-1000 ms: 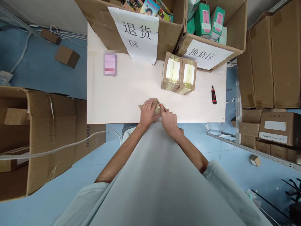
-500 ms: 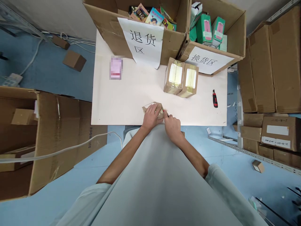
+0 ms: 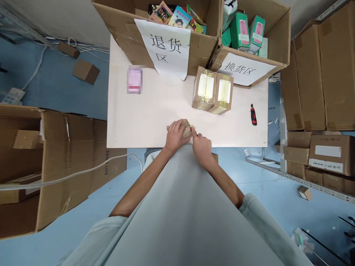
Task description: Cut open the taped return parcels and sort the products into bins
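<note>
Nearest the body, at the table's (image 3: 155,107) near edge, the left hand (image 3: 175,135) is wrapped over a small brown package (image 3: 186,131), holding it. The right hand (image 3: 202,146) is curled closed at the package's right end, beside a speck of red; whether it grips anything is too small to tell. Farther off, a red-and-black cutter (image 3: 253,115) lies to the right, and two taped boxes (image 3: 212,90) stand side by side before two open, paper-labelled cartons (image 3: 203,51)
</note>
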